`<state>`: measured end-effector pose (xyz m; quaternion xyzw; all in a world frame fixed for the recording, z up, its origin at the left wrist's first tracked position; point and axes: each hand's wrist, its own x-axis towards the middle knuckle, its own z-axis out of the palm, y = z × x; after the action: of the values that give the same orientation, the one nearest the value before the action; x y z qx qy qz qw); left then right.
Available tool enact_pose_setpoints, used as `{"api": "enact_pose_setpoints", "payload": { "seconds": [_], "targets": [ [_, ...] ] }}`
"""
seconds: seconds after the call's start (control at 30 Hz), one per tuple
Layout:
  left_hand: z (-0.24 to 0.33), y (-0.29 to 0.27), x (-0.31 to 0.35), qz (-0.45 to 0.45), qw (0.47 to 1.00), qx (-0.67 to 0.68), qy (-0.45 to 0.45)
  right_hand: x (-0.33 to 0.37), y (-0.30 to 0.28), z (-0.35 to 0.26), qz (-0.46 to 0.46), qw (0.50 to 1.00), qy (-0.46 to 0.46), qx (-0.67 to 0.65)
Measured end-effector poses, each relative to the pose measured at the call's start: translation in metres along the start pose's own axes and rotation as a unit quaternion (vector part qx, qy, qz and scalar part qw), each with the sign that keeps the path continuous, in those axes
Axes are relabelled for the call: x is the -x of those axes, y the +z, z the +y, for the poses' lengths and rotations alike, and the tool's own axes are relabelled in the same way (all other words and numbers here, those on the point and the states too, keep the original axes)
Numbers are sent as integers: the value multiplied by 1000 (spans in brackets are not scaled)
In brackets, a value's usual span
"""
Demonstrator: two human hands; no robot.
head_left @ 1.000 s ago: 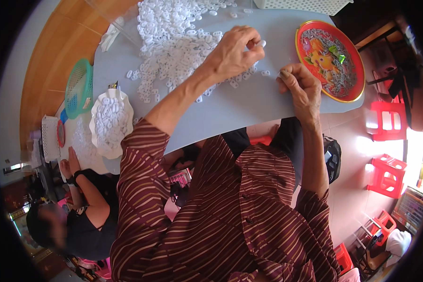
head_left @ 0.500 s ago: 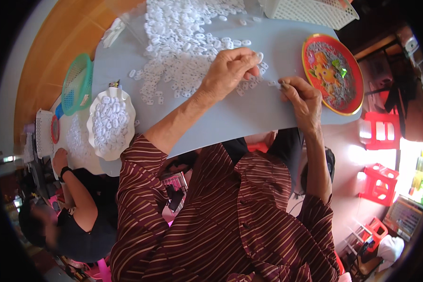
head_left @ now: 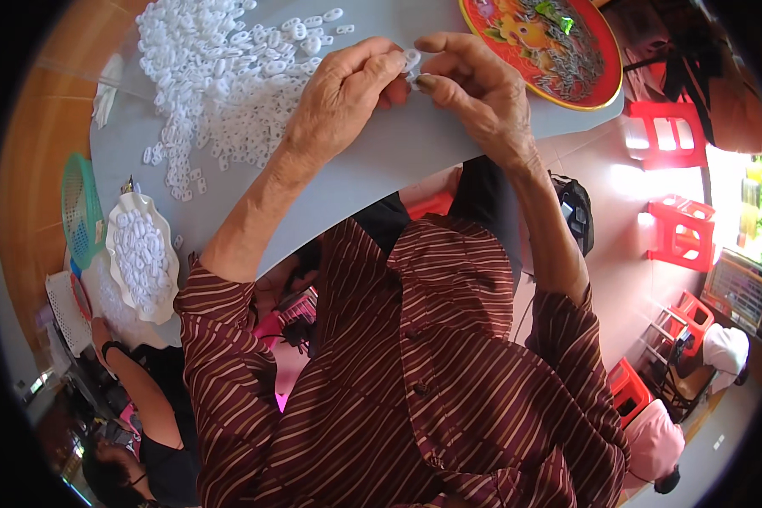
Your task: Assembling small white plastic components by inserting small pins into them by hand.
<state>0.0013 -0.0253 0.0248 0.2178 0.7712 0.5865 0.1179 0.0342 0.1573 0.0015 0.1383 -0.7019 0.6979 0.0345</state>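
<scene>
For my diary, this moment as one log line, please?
left hand: pinching white oval plastic piece; right hand: alongside, grasp unclear; nearby: red gold-rimmed tray

Orange-brown panelling (head_left: 51,127) lines the room at ten o'clock, and a grey tabletop (head_left: 398,144) spreads from eleven to one. A smooth, pinkish floor (head_left: 618,233) runs from two to four o'clock, glaring white with light around half past two. One red stool (head_left: 642,131) stands at two o'clock, a second red stool (head_left: 665,241) at three, near a bright opening (head_left: 731,190) with greenery at its edge
</scene>
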Motion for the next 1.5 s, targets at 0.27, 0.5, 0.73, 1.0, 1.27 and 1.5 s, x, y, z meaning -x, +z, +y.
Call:
{"api": "enact_pose_setpoints", "payload": {
  "seconds": [0.27,0.5,0.73,1.0,1.27,1.5],
  "targets": [
    [2,-2,-4,-20,994,-81,66,3,-1,-2,-4,1000,-5,0],
    [9,-15,-11,-93,983,-147,60,1,-2,-1,-20,1000,-10,-2],
    [1,-12,-14,-102,982,-140,80,1,-2,-2,-10,1000,-8,9],
    [6,-4,-11,-58,992,-97,54,2,-1,-1,7,999,-4,-33],
    [1,12,-4,11,997,-51,61,3,1,-4,13,998,-6,-65],
    [-3,10,-7,30,995,-58,70,1,1,-1,28,999,-13,-30]
  ]
}}
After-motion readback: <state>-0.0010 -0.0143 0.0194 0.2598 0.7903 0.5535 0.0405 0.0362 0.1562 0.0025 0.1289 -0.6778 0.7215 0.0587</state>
